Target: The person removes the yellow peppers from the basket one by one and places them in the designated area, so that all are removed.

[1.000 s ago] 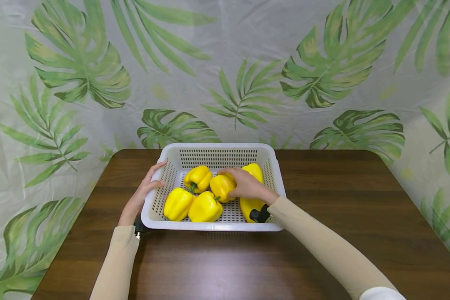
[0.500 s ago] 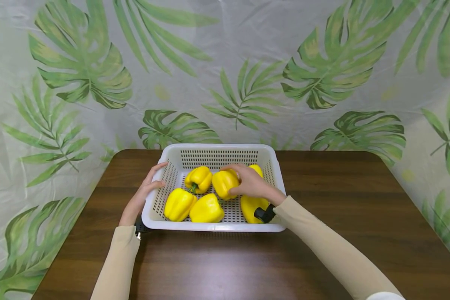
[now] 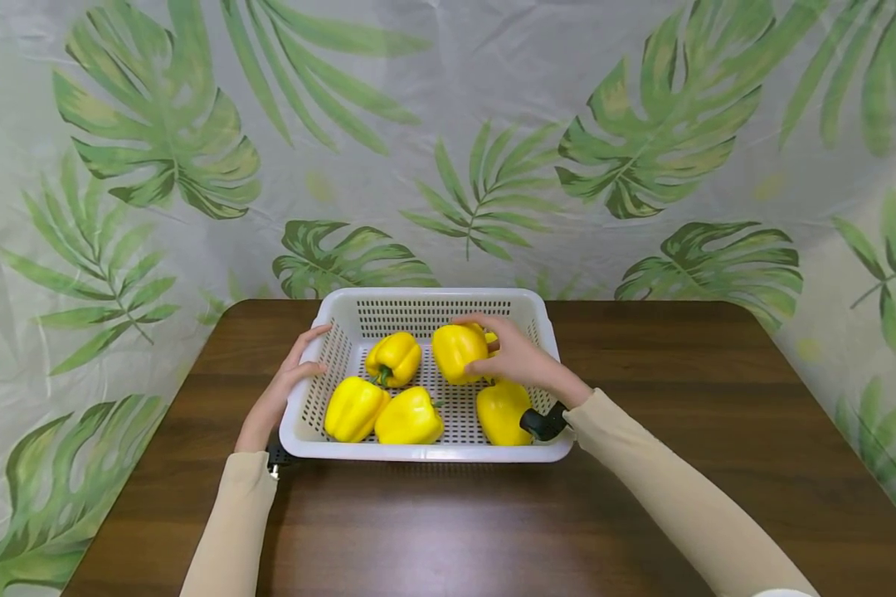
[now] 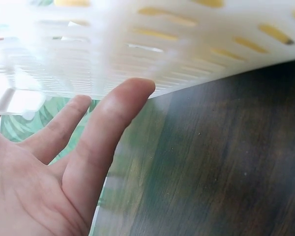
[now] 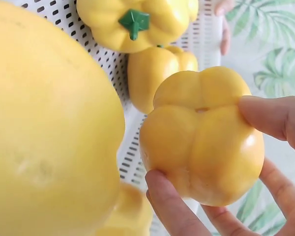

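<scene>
A yellow bell pepper [image 3: 457,353] is gripped by my right hand [image 3: 521,355], raised above the floor of a white perforated basket [image 3: 426,453]. In the right wrist view the held pepper [image 5: 201,137] shows its lobed underside, with thumb and fingers spread round it. My left hand [image 3: 287,383] rests its straight fingertips against the basket's left side. Seen from the left wrist, the thumb [image 4: 110,118] is extended at the perforated wall. Inside the basket lie more yellow peppers, among them a back-left pepper [image 3: 393,359], a front-left pepper [image 3: 354,409] and a front-middle pepper [image 3: 409,416].
Another pepper [image 3: 504,413] lies at the basket's front right, below the right wrist. One more behind the right hand is mostly hidden. The basket stands at the back of a dark wooden table [image 3: 433,531], before a leaf-patterned cloth [image 3: 493,99].
My right hand has lifted the pepper from the middle of the basket, moving it up and a little to the right. The left hand stays at the basket's side.
</scene>
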Action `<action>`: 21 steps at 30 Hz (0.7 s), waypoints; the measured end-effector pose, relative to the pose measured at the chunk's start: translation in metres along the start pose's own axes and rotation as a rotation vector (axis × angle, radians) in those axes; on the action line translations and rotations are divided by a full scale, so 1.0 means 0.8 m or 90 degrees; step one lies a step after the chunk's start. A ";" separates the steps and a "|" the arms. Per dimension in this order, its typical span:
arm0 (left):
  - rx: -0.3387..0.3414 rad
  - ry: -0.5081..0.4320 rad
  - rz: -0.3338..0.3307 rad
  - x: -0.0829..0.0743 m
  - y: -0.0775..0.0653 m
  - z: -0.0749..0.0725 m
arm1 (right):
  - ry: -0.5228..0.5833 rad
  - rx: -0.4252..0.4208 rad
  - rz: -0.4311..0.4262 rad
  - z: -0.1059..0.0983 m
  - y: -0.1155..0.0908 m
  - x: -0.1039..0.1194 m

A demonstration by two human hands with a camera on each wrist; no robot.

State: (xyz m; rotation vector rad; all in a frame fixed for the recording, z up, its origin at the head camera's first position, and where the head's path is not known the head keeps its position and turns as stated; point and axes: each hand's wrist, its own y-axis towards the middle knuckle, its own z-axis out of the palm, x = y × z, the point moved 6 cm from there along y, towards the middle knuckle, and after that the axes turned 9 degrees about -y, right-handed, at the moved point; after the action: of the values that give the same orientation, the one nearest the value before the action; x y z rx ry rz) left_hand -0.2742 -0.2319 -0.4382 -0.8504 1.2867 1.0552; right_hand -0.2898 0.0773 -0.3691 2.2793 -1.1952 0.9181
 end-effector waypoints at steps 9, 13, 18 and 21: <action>-0.004 0.006 -0.002 -0.002 -0.002 0.000 | 0.024 -0.015 0.026 -0.028 -0.015 -0.009; -0.005 0.008 -0.004 -0.002 -0.001 0.000 | 0.014 -0.029 0.036 -0.041 -0.021 -0.016; -0.007 0.000 -0.005 -0.001 0.000 0.001 | 0.013 -0.039 0.049 -0.056 -0.030 -0.021; -0.007 -0.002 -0.005 0.000 0.000 0.002 | 0.014 -0.042 0.063 -0.063 -0.036 -0.025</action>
State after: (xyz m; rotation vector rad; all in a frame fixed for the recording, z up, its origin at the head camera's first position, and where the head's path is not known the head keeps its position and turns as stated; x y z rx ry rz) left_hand -0.2737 -0.2303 -0.4377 -0.8617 1.2746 1.0575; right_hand -0.2929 0.1355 -0.3495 2.1696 -1.3197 0.9228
